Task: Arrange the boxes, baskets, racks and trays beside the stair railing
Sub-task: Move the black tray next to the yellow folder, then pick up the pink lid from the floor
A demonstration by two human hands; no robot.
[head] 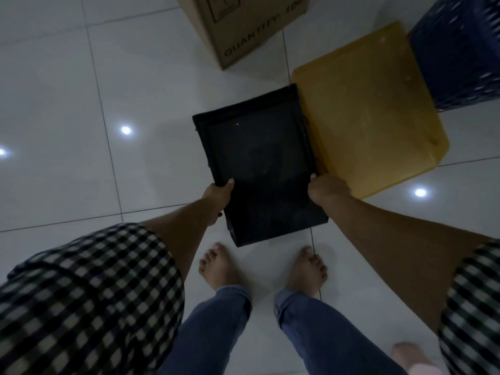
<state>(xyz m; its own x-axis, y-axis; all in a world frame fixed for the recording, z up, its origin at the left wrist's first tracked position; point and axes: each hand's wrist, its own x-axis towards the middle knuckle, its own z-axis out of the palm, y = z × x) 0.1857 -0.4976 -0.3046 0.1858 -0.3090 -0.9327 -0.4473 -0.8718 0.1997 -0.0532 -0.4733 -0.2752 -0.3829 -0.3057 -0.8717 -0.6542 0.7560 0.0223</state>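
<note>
I held the black tray (259, 163) above the floor, left hand (219, 196) and right hand (327, 189) each curled round a long edge. Beyond and right of my grip sat a yellow tub (373, 109), cardboard box (243, 28) and blue basket (460, 50). No railing showed, so most arranging seemed undone.

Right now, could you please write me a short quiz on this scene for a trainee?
1. True or false: the left grip and right grip both hold the black rectangular plastic crate.
2. Fill in: the brown cardboard box shows the printed word ____.
3. Which stands right beside the crate? A) the cardboard box B) the yellow plastic tub C) nothing
Key: 1 true; 2 QUANTITY; 3 B.
</note>
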